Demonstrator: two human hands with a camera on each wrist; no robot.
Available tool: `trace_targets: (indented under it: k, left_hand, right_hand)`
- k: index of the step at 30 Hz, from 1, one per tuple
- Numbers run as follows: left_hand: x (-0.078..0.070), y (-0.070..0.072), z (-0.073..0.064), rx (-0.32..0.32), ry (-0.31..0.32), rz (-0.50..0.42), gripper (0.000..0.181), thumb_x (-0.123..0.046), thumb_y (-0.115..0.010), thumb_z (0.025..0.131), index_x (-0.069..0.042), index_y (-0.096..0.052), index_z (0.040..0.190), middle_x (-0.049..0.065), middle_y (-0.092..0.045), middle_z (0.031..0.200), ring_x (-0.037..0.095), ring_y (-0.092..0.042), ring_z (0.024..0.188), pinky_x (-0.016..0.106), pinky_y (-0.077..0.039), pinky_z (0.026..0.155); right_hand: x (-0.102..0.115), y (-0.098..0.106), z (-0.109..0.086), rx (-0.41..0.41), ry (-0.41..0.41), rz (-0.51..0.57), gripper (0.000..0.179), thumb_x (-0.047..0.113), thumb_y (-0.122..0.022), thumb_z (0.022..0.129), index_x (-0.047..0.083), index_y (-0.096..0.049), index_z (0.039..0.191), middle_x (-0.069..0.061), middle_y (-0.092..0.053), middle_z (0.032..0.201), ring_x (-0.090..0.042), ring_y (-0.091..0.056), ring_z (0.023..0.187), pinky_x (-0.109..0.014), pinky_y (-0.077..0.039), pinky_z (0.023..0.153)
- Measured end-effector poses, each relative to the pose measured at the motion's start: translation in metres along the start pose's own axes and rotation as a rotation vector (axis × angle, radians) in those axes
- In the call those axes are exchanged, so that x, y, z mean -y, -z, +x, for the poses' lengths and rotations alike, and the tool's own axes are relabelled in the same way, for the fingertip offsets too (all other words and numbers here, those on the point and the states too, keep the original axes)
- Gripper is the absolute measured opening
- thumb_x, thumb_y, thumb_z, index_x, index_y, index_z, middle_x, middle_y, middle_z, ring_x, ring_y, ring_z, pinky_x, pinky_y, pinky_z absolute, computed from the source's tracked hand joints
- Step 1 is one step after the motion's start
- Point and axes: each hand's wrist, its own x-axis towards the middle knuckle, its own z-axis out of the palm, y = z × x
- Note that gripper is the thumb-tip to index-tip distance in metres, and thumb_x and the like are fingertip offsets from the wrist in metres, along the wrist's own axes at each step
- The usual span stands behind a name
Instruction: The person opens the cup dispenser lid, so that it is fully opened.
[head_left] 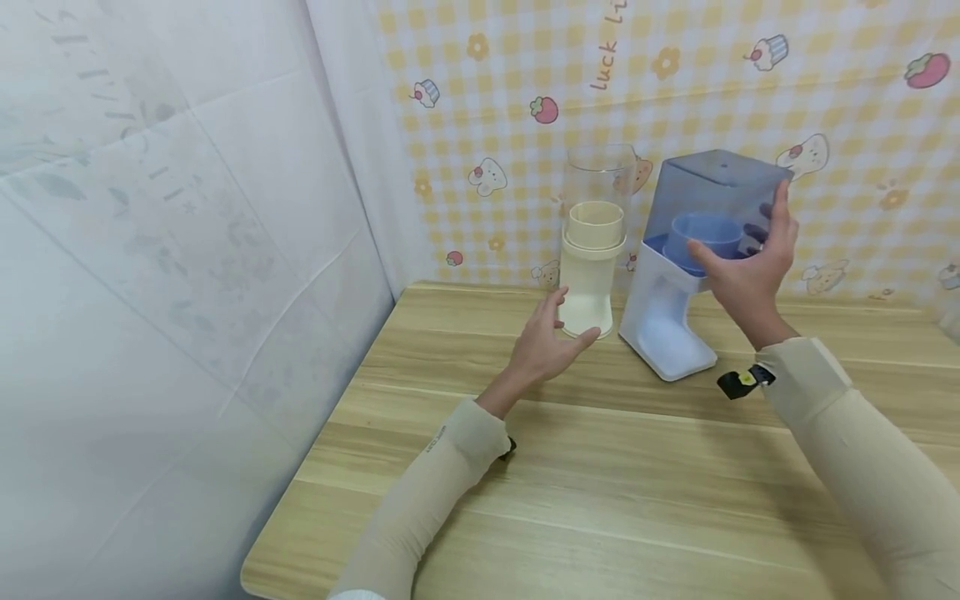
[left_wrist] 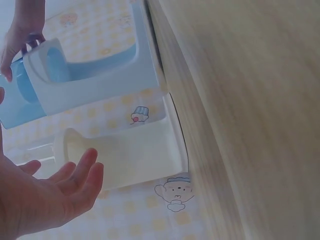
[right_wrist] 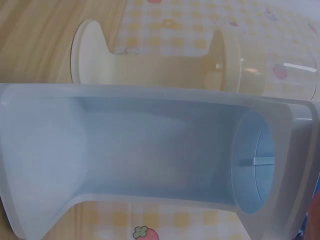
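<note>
My right hand grips the see-through blue tank of a white dispenser, thumb across the front and fingers along its right side. A round blue insert shows inside the tank. The dispenser stands at an angle; whether its base fully rests on the table, I cannot tell. To its left a cream dispenser with a clear round top stands upright by the wall. My left hand is before its base with fingers spread, holding nothing. In the left wrist view those fingers overlap the cream body; contact is unclear.
The wooden table reaches back to a yellow checked cloth behind both dispensers. A pale panelled wall runs along the left. Something clear shows at the far right edge.
</note>
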Motion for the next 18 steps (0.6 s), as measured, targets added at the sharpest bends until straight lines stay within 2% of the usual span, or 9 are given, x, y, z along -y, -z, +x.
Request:
trace_targets:
  k: [5, 12, 15, 18]
  left_hand:
    - [0.0, 0.002, -0.002, 0.006, -0.013, -0.027, 0.082, -0.057, -0.063, 0.089, -0.02, -0.03, 0.155, 0.009, -0.043, 0.15, 0.029, -0.061, 0.114, 0.043, -0.053, 0.085]
    - [0.001, 0.007, -0.005, 0.028, -0.025, -0.087, 0.083, -0.055, -0.064, 0.089, -0.019, -0.029, 0.155, 0.011, -0.042, 0.151, 0.034, -0.06, 0.117, 0.044, -0.052, 0.088]
    - [0.0, 0.01, -0.006, 0.042, -0.023, -0.113, 0.082, -0.053, -0.065, 0.09, -0.019, -0.028, 0.155, 0.012, -0.041, 0.152, 0.035, -0.059, 0.118, 0.043, -0.053, 0.086]
    - [-0.002, 0.014, -0.008, 0.064, -0.017, -0.129, 0.082, -0.052, -0.065, 0.09, -0.021, -0.026, 0.156, 0.011, -0.04, 0.153, 0.034, -0.058, 0.12, 0.041, -0.054, 0.085]
  right_hand:
    - [0.015, 0.006, -0.01, 0.024, 0.012, 0.061, 0.108, 0.01, -0.086, 0.07, 0.024, -0.025, 0.158, -0.001, -0.04, 0.139, -0.015, -0.041, 0.124, -0.03, -0.038, 0.098]
    - [0.056, 0.014, -0.034, 0.071, 0.064, 0.145, 0.104, 0.002, -0.083, 0.068, 0.014, -0.03, 0.156, -0.003, -0.043, 0.133, -0.016, -0.048, 0.109, -0.026, -0.041, 0.087]
    - [0.059, 0.016, -0.041, 0.086, 0.086, 0.171, 0.103, 0.002, -0.083, 0.068, 0.011, -0.031, 0.156, -0.002, -0.044, 0.133, -0.014, -0.05, 0.105, -0.023, -0.042, 0.085]
    - [0.052, 0.018, -0.044, 0.101, 0.131, 0.189, 0.104, 0.003, -0.085, 0.066, 0.009, -0.032, 0.155, -0.001, -0.044, 0.132, -0.013, -0.052, 0.104, -0.022, -0.043, 0.084]
